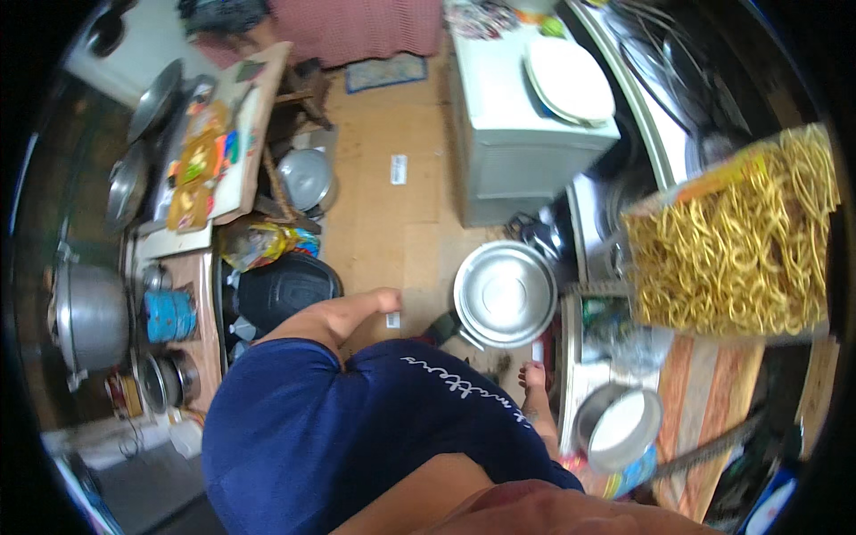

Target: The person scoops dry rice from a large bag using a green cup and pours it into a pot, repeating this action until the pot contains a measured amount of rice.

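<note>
My left hand (388,299) is held out over the cardboard-covered floor (372,200), right of a black plastic bin (289,289). Its fingers are tucked from sight, and I see nothing sticking out of it. Down at my side hangs my right hand (533,374), with loosely curled fingers and nothing visible in them. Just beyond it is a round metal basin (505,294), apart from the hand. To the right of that hand stands an aluminium pot (618,428) with something white in it.
A large clear bag of yellow curled snacks (732,247) is at far right. A white chest appliance (535,167) carries a white-lidded container (570,80). Left, a table (234,194) holds a board with cut food (197,160). A lidded pot (305,179) stands below, a big pot (93,315) nearer me.
</note>
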`<state>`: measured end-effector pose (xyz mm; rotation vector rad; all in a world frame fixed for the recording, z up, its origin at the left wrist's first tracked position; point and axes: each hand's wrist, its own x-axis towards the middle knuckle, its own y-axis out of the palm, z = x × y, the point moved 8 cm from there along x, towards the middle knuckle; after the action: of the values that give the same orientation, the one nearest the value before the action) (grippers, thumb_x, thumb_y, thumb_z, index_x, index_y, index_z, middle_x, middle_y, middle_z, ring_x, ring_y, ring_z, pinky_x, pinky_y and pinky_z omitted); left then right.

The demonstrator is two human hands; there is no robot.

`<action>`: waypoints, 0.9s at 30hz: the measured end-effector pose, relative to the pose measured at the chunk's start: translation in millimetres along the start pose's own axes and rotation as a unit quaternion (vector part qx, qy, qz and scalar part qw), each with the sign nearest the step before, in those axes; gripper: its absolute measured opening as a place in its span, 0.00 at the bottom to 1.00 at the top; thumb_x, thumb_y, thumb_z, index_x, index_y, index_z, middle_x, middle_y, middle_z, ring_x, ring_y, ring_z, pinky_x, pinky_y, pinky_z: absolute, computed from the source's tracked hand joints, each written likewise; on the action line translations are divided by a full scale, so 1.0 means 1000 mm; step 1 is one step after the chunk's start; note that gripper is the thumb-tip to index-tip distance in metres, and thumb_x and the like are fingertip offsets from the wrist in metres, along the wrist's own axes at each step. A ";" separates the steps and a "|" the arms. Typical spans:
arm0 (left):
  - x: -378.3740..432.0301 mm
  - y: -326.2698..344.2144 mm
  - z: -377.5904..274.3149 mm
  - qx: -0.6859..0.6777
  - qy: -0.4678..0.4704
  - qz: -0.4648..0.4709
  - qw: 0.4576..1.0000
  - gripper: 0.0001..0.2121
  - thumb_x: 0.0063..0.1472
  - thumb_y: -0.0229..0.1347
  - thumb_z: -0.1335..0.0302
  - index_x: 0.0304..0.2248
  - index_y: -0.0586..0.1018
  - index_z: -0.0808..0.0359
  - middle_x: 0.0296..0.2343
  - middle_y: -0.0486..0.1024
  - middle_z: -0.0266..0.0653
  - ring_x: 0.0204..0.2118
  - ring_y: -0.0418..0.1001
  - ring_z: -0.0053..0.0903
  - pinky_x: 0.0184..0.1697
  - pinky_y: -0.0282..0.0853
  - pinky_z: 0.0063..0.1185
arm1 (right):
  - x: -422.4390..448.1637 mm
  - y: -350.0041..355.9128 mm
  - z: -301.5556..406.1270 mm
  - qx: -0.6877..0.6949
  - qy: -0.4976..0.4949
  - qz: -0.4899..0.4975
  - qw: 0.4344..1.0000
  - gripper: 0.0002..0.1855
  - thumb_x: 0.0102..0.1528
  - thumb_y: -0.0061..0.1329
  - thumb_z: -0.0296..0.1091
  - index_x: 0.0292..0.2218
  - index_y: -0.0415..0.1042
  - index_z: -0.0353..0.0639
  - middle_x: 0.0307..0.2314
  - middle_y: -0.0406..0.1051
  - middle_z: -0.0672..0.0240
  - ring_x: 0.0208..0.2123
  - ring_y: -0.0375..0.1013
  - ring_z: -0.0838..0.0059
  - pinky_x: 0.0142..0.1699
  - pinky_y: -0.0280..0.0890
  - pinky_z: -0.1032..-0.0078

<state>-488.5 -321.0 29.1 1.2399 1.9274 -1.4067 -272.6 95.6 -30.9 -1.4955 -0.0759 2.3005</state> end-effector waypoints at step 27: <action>-0.087 -0.006 -0.038 -0.030 -0.015 -0.069 0.997 0.21 0.49 0.49 0.61 0.40 0.70 0.64 0.35 0.71 0.47 0.38 0.68 0.37 0.40 0.63 0.28 | -0.096 -0.029 0.061 0.216 -0.053 0.043 0.974 0.08 0.40 0.43 0.27 0.27 0.62 0.40 0.16 0.64 0.63 0.10 0.61 0.74 0.12 0.57 0.83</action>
<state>-445.3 -321.9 114.0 1.0705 2.0538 -1.4145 -284.7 98.9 86.4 -1.1722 0.4412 2.2699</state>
